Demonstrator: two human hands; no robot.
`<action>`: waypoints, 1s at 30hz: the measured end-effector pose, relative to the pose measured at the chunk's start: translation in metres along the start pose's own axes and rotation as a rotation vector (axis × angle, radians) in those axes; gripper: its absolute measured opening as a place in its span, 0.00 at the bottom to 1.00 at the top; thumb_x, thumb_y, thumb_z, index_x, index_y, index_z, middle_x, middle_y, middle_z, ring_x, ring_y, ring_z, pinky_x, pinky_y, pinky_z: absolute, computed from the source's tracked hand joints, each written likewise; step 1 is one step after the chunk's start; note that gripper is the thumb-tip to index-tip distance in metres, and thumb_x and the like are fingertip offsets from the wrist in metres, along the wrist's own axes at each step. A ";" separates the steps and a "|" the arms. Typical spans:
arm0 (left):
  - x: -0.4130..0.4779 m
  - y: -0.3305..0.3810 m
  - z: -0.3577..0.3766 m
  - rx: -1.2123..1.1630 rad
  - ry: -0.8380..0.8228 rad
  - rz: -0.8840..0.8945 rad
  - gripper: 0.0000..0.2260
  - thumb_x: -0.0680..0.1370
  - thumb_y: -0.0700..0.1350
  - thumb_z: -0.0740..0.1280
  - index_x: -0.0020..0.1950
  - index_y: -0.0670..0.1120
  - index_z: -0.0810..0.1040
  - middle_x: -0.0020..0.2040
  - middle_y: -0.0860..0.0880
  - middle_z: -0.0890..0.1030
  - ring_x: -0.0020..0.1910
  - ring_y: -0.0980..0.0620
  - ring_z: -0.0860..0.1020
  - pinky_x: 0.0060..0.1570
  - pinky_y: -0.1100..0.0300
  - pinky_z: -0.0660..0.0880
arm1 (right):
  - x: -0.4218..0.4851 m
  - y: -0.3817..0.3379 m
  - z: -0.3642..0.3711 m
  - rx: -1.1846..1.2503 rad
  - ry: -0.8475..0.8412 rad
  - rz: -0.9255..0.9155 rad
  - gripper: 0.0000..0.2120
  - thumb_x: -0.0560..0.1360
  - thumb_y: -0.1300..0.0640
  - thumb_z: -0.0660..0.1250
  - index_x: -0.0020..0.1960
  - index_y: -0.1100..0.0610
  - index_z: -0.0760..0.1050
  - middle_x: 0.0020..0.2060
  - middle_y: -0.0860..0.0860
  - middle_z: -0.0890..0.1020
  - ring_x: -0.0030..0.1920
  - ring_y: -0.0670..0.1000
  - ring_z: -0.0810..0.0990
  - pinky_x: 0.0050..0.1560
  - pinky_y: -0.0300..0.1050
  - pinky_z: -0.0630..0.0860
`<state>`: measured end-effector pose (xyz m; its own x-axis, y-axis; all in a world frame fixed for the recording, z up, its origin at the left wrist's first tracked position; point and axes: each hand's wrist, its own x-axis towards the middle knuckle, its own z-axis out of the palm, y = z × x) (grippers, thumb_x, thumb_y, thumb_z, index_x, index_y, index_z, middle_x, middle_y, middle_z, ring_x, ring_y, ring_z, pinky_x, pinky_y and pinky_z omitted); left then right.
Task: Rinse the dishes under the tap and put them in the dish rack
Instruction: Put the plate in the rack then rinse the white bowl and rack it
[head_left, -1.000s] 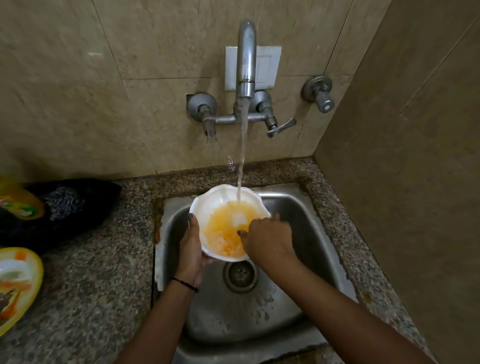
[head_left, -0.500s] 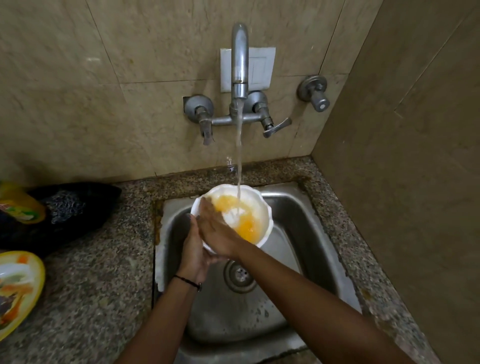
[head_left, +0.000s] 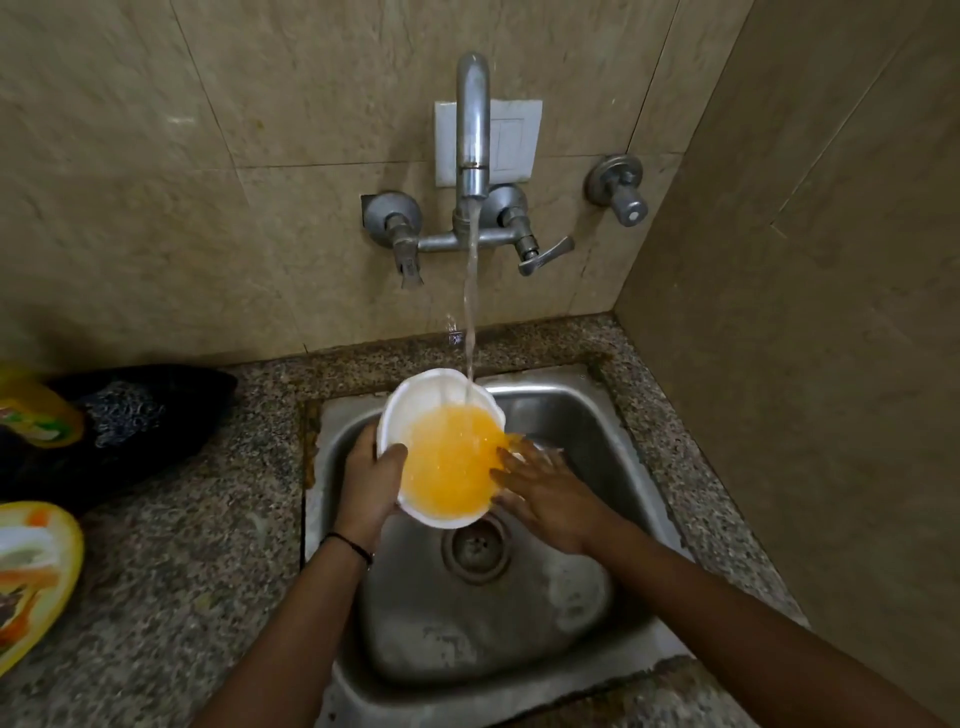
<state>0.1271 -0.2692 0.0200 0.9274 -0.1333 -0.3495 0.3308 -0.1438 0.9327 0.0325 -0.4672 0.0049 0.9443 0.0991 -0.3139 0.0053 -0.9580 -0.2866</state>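
Observation:
A white bowl (head_left: 423, 395) full of orange water is held over the steel sink (head_left: 566, 415), under the running tap (head_left: 472, 130). The stream lands at the bowl's far rim. My left hand (head_left: 371, 483) grips the bowl's left rim, thumb over the edge. My right hand (head_left: 545, 493) rests flat against the bowl's right rim, fingers spread, orange water spilling over them.
A yellow patterned plate (head_left: 36, 577) lies at the left edge of the granite counter (head_left: 197, 571). Behind it are a black bag with a steel scrubber (head_left: 124, 410) and a yellow bottle (head_left: 36, 415). A tiled wall closes off the right side. The sink drain (head_left: 475, 551) is uncovered.
My right hand left the inside of the bowl's left part and moved to its right rim. The bowl has filled with orange water and tipped toward the right.

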 end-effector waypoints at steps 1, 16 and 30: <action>-0.002 0.002 0.002 0.137 0.027 0.120 0.21 0.78 0.36 0.61 0.71 0.47 0.70 0.65 0.42 0.76 0.58 0.41 0.75 0.51 0.49 0.75 | 0.002 0.001 0.002 0.041 -0.015 0.036 0.37 0.72 0.33 0.37 0.75 0.48 0.58 0.77 0.49 0.49 0.77 0.53 0.41 0.74 0.56 0.38; -0.008 0.001 -0.021 -0.012 0.133 0.017 0.14 0.81 0.42 0.61 0.67 0.48 0.71 0.63 0.42 0.77 0.55 0.43 0.76 0.56 0.46 0.75 | 0.040 -0.061 0.012 0.148 0.090 -0.049 0.32 0.81 0.45 0.53 0.77 0.56 0.42 0.77 0.53 0.43 0.77 0.51 0.42 0.74 0.44 0.41; -0.021 0.002 0.017 -0.583 -0.161 -0.379 0.28 0.79 0.64 0.54 0.71 0.49 0.70 0.65 0.42 0.77 0.57 0.40 0.79 0.30 0.46 0.80 | 0.075 -0.059 -0.027 -0.097 0.141 0.157 0.36 0.79 0.42 0.53 0.77 0.56 0.38 0.77 0.54 0.40 0.76 0.56 0.38 0.74 0.57 0.36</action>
<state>0.1050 -0.2836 0.0276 0.7075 -0.3274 -0.6263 0.7067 0.3328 0.6244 0.1116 -0.4109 0.0232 0.9726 -0.0851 -0.2161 -0.1200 -0.9808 -0.1538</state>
